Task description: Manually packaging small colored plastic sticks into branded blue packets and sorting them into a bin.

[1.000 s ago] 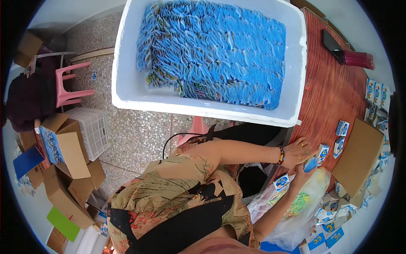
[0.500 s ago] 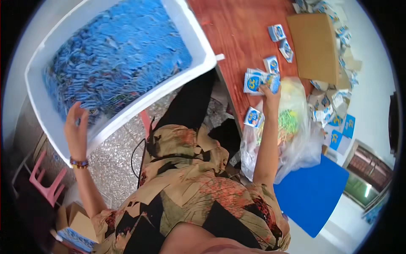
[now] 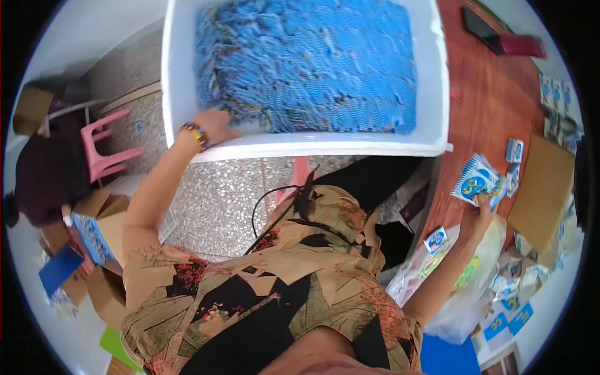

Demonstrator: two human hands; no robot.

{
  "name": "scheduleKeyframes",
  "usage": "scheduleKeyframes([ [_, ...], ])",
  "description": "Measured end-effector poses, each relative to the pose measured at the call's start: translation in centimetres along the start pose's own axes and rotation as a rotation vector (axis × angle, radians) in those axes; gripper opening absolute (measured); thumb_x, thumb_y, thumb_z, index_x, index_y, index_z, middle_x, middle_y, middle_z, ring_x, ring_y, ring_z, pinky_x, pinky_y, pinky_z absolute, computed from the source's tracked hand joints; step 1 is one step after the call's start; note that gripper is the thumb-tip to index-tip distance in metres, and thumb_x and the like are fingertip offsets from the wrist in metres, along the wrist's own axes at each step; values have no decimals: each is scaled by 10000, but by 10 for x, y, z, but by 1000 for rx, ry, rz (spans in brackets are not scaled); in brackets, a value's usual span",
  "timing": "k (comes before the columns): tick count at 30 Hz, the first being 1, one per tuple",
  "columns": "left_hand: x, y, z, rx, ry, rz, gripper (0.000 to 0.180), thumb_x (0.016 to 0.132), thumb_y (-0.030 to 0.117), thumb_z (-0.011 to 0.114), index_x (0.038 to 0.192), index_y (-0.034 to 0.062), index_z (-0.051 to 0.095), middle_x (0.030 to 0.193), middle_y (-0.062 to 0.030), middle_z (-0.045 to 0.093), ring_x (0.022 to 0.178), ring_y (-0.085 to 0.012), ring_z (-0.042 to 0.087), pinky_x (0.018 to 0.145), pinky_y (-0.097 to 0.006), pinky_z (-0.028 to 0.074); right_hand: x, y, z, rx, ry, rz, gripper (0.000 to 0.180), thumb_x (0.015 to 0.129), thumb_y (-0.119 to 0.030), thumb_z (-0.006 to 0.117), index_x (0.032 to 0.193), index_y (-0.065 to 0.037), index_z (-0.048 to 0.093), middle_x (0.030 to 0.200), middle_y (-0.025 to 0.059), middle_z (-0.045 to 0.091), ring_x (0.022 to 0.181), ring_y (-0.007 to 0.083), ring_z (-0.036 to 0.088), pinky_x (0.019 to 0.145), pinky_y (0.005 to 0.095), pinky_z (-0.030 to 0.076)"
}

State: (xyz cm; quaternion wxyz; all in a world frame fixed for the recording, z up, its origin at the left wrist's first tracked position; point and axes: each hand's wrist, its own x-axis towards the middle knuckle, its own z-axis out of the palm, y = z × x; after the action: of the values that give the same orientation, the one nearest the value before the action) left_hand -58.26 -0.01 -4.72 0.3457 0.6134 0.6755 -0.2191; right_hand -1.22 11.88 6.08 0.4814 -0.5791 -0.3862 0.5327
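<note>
A large white foam box (image 3: 300, 144) is packed with rows of thin blue packets (image 3: 312, 69). My left hand (image 3: 215, 125) reaches over the near left corner of this box, beside the packets. Its fingers point down inside and are mostly hidden, so their grip does not show. Over the red wooden table (image 3: 481, 100), my right hand (image 3: 480, 209) is closed on a small fanned bunch of blue-and-white packets (image 3: 476, 181). Small blue-and-white boxes (image 3: 514, 151) lie just beyond that bunch. A single blue-and-white packet (image 3: 435, 240) rests nearer to me, by the table's edge.
A clear plastic bag (image 3: 465, 300) with colourful contents lies under my right forearm. To its right stand a brown carton (image 3: 542, 194) and scattered packaging. At left are a pink stool (image 3: 106, 147), opened cartons (image 3: 112, 219) and a dark seated shape (image 3: 53, 165).
My view has swung left, so the foam box sits more central. The left hand has gone from raised above the box corner to down inside it. The right hand still holds packets.
</note>
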Motion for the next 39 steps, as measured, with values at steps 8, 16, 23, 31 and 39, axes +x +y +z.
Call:
scheduleKeyframes([
  [8, -15, -4, -19, -203, 107, -284, 594, 750, 447, 719, 999, -50, 512, 985, -253, 640, 955, -389, 618, 829, -446, 496, -12, 27, 304, -182, -832, 285, 1018, 686, -107, 772, 1453, 48, 122, 1221, 255, 499, 1003, 289, 601, 827, 372, 508],
  [16, 8, -14, -3, -346, 174, -254, 490, 805, 279, 662, 1035, -42, 371, 929, -309, 633, 886, -426, 639, 772, -455, 522, -21, 95, 389, -331, -1041, 511, 1216, 600, -286, 831, 1436, 110, 41, 1296, 300, 424, 1045, 303, 580, 838, 354, 486],
  [23, 28, -36, 11, -466, 231, -190, 427, 729, 11, 672, 1004, -38, 350, 836, -290, 640, 742, -405, 670, 576, -410, 553, -26, 129, 398, -225, -1074, 514, 1199, 614, -151, 835, 1404, 163, -11, 1281, 295, 436, 1065, 265, 572, 861, 352, 488],
  [31, 26, -43, -1, -610, 205, -180, 349, 829, 127, 613, 1072, -22, 412, 919, -254, 633, 861, -407, 643, 684, -437, 525, -21, 153, 400, -169, -1263, 549, 880, 655, -75, 808, 1347, 97, 290, 1126, 152, 582, 1020, 189, 579, 891, 301, 464],
  [39, 28, -38, -6, -803, 156, -310, 234, 882, 87, 557, 1038, 1, 406, 883, -235, 617, 660, -328, 665, 533, -392, 550, -19, 174, 398, -445, -1346, 172, 641, 699, -118, 792, 1212, -14, 421, 1020, 85, 603, 933, 157, 575, 846, 298, 458],
])
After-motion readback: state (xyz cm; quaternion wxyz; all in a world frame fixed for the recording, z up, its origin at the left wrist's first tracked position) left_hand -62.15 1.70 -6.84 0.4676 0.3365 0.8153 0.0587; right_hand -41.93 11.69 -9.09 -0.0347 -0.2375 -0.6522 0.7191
